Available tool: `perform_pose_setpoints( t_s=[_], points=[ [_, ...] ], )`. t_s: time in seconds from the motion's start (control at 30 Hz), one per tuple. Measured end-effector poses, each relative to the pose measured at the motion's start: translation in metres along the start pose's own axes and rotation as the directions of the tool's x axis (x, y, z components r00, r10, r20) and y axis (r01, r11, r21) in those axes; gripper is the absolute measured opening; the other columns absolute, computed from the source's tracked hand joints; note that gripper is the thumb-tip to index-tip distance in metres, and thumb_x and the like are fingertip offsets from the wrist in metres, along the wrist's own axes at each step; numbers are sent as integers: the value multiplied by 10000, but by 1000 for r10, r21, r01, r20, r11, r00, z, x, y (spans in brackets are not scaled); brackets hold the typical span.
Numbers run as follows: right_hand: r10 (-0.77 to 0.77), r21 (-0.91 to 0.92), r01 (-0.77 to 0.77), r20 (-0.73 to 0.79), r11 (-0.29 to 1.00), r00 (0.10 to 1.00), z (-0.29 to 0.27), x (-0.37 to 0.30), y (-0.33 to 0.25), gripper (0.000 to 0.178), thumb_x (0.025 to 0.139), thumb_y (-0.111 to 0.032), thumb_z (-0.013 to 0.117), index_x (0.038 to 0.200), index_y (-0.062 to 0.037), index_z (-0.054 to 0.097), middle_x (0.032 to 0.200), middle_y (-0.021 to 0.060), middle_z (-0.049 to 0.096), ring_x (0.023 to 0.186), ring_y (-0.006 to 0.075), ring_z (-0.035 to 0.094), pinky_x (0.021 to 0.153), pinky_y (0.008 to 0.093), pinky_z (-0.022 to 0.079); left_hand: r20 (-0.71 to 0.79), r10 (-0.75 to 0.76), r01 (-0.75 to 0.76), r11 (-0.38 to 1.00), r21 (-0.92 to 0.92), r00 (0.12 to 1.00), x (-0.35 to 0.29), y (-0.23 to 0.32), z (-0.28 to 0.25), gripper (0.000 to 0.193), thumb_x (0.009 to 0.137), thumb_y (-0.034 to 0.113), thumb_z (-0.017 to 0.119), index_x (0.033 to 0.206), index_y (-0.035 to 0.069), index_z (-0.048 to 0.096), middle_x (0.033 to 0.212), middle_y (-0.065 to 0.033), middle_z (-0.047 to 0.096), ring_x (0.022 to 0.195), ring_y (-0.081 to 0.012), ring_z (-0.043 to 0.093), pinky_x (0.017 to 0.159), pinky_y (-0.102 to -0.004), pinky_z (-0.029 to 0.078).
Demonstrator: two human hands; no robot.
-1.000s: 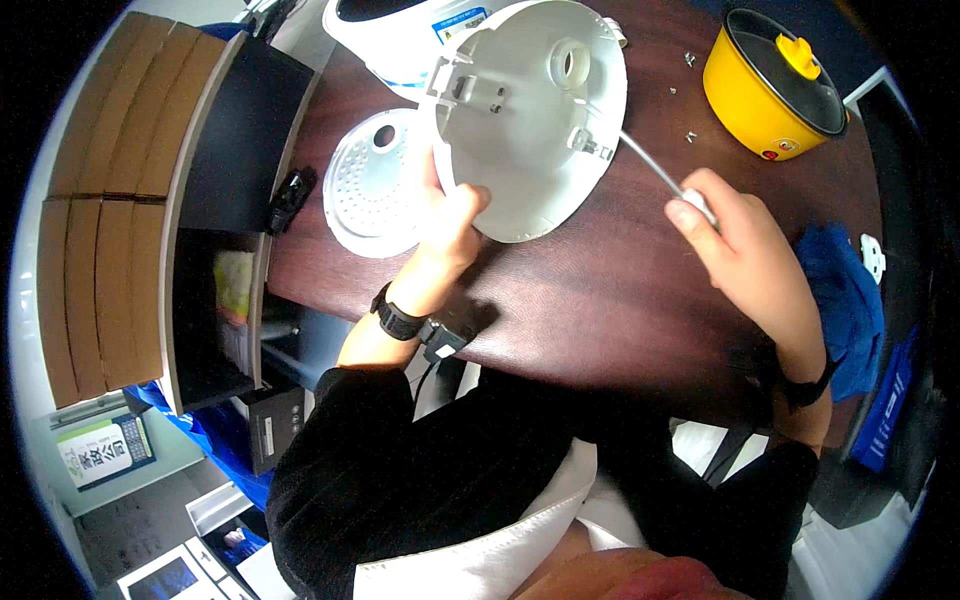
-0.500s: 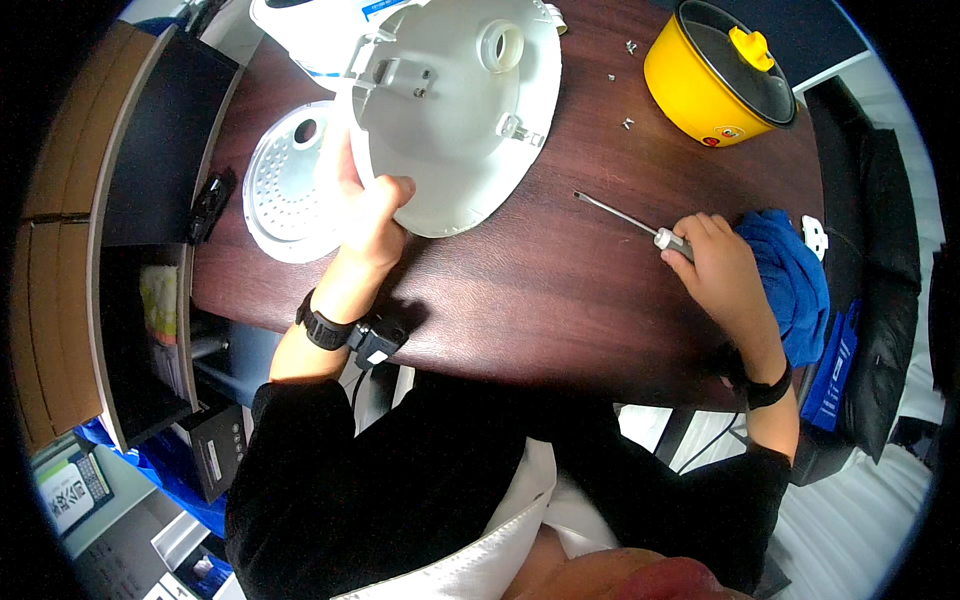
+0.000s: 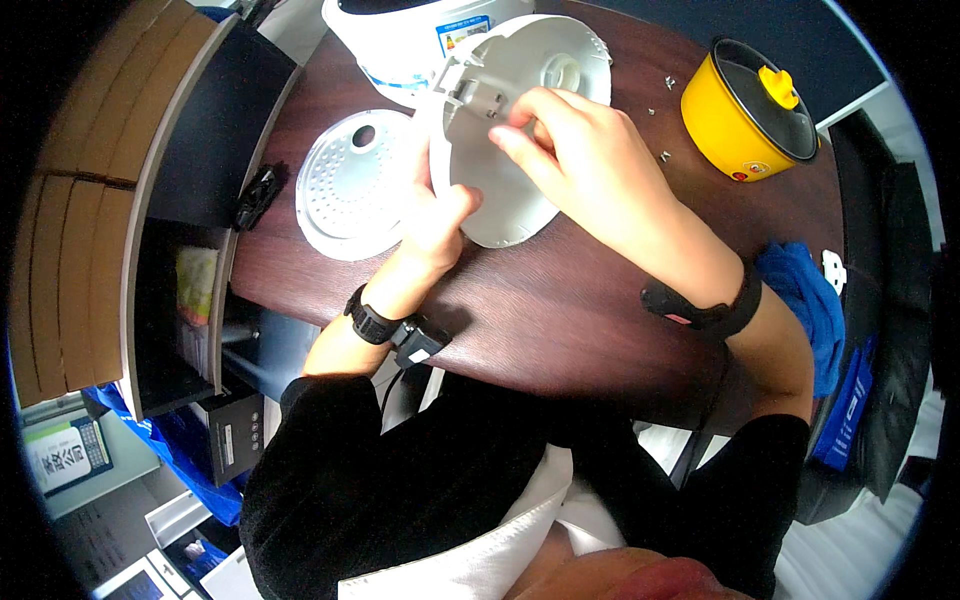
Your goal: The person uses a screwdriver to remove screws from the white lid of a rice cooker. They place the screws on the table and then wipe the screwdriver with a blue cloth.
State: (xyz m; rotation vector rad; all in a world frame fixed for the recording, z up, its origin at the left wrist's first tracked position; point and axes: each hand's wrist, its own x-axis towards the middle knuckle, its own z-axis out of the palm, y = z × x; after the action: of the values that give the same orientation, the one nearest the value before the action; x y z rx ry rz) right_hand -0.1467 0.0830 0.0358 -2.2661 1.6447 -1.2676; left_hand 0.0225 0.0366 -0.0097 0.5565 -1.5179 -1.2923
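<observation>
My left hand [image 3: 440,225] grips the near left edge of a white plastic lid shell [image 3: 500,205], thumb inside the rim. The shell is tilted, its hollow inner side facing me. Over that hollow, my right hand [image 3: 585,145] has curled fingers, with thumb and index tip close together beside a small bracket [image 3: 480,98]. Whatever the fingertips hold, if anything, is hidden. A round perforated inner lid [image 3: 350,200] lies on the table left of the shell. Behind it stands a white appliance body [image 3: 405,45] with a blue label. The screwdriver is out of sight.
Several small screws [image 3: 665,157] lie on the dark wood table [image 3: 520,320] right of the shell. A yellow pot [image 3: 735,120] with a dark lid stands at the back right. A blue cloth [image 3: 805,300] sits at the right edge, shelves [image 3: 140,300] at the left.
My right hand has left the screwdriver on the table and moved up and left into the shell. My left hand keeps its grip. The whole view has shifted slightly.
</observation>
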Motion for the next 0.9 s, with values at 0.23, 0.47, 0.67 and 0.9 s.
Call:
perform_pose_setpoints(
  t_s=[0.23,0.47,0.67,0.9],
  points=[
    [-72,-24,71,-55,997,996,12,7,2,176,864,-167,600,811,-5,557,742,161,604,664,364,617,598,427,513,42,32,-34,998,55,999,0,2,0,718,600,136,533,1288,-50,443,1170,-115,523,1062,-211,491,934,-316,388],
    [-157,-135,154,-11,979,988,7,9,2,121,836,-116,633,899,-30,576,814,131,571,679,321,613,586,376,495,17,5,-6,999,51,1000,-3,-2,-1,746,610,135,532,1323,-50,410,1193,-115,508,1090,-201,471,954,-310,371],
    [-300,-255,299,38,919,953,0,11,7,148,804,-116,655,907,-46,576,837,87,537,642,265,613,567,346,506,36,-39,39,999,4,999,-3,0,1,768,598,114,532,1333,-51,386,1180,-106,501,1068,-191,466,943,-293,370],
    [-385,-350,395,100,849,917,-10,17,3,175,770,-111,666,904,-44,576,844,72,541,647,217,625,563,315,517,38,-32,32,999,10,999,-3,5,3,775,587,117,529,1331,-51,390,1140,-102,518,1027,-190,485,916,-292,390]
  ],
)
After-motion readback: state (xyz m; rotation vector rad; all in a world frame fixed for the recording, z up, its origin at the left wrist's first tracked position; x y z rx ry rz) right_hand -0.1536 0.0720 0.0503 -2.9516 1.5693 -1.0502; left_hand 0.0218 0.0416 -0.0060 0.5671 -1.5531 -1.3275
